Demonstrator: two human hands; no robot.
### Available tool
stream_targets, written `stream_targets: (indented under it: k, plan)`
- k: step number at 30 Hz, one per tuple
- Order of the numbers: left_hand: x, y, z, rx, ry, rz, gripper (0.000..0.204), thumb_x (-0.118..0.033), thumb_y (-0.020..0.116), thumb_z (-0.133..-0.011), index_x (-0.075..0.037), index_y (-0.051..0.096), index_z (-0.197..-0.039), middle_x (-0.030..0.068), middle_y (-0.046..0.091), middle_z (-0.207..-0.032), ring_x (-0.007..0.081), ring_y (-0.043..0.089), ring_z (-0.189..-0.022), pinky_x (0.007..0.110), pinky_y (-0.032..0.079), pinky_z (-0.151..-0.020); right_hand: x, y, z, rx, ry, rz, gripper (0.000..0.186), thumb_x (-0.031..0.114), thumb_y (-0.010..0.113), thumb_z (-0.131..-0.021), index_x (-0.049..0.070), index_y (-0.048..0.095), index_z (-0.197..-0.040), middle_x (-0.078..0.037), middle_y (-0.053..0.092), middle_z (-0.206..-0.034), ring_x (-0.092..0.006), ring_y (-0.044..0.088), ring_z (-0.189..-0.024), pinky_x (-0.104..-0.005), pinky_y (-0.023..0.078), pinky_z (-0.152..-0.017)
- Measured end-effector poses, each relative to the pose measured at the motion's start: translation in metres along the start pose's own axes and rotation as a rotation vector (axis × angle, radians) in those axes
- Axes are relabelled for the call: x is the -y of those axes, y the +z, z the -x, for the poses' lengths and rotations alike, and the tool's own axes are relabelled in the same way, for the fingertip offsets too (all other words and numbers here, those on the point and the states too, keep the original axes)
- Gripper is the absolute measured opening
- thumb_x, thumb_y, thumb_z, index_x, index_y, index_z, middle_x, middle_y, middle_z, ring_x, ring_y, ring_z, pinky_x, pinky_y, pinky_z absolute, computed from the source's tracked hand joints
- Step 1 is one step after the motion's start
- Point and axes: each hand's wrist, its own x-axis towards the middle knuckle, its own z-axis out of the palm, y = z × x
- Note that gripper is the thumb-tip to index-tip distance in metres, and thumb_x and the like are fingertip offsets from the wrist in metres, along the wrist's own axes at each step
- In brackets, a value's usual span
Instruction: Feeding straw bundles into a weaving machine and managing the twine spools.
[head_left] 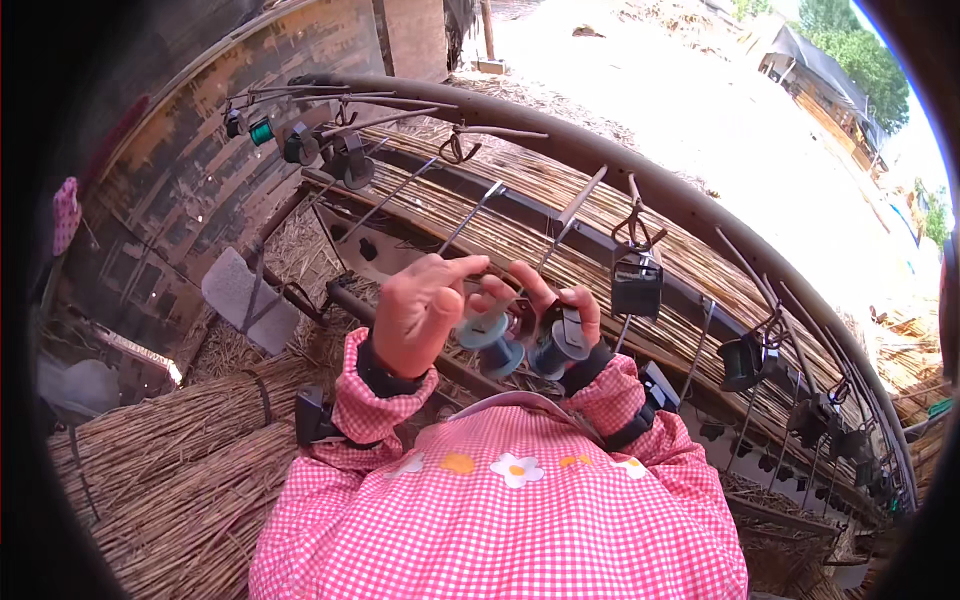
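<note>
At the centre, over a slatted bed of long reeds (505, 225), my left hand (420, 310) has its index finger reaching toward the middle and the others curled beside a pale teal spool (488, 345); what it grips, if anything, is hidden. My right hand (578, 305) is closed on a dark metal spool holder (565, 330) with a darker teal spool (550, 358) at its lower side. A black spool box (636, 290) hangs just right of that hand. Both sleeves are pink gingham.
A curved steel rail (690, 200) carries rods and more hanging spools (350, 160). Bundled reeds (180, 470) lie at lower left, below a grey padded seat (245, 300). A weathered board wall (200, 150) stands left; sunlit straw-strewn ground (600, 70) and a dark-roofed shelter (820, 80) lie beyond.
</note>
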Motion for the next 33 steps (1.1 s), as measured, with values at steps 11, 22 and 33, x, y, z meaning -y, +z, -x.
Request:
stream_targets:
  k: [11, 22, 33]
  plan:
    - [0.026, 0.047, 0.002, -0.018, 0.351, -0.942, 0.033, -0.024, 0.055, -0.07, -0.007, 0.054, -0.098, 0.0089, 0.054, -0.103, 0.0199, 0.04, -0.112, 0.03, 0.022, -0.099, -0.076, 0.081, -0.009, 0.667, 0.674, 0.605, 0.045, 0.035, 0.037, -0.086, -0.002, 0.062, -0.076, -0.014, 0.06, -0.088, -0.0213, 0.056, -0.081, -0.0288, 0.043, -0.076]
    - [0.134, 0.062, -0.045, 0.045, -0.543, 1.494, 0.036, -0.004, 0.043, -0.083, 0.001, 0.038, -0.118, 0.0097, 0.05, -0.109, 0.0194, 0.053, -0.096, 0.027, 0.049, -0.076, 0.081, -0.091, -0.089, -0.398, -0.356, -0.014, 0.041, 0.043, 0.033, -0.085, 0.006, 0.047, -0.096, -0.017, 0.056, -0.09, -0.0323, 0.056, -0.081, -0.0467, 0.049, -0.069]
    - [0.149, 0.045, -0.08, 0.106, 0.05, -0.226, 0.078, -0.037, 0.073, -0.054, -0.012, 0.04, -0.121, 0.0154, 0.055, -0.101, 0.0289, 0.054, -0.091, 0.033, 0.044, -0.076, 0.048, -0.073, -0.086, -0.608, -0.102, 0.834, 0.049, 0.043, 0.029, -0.087, 0.001, 0.053, -0.093, -0.01, 0.057, -0.085, -0.0206, 0.056, -0.075, -0.0295, 0.045, -0.074]
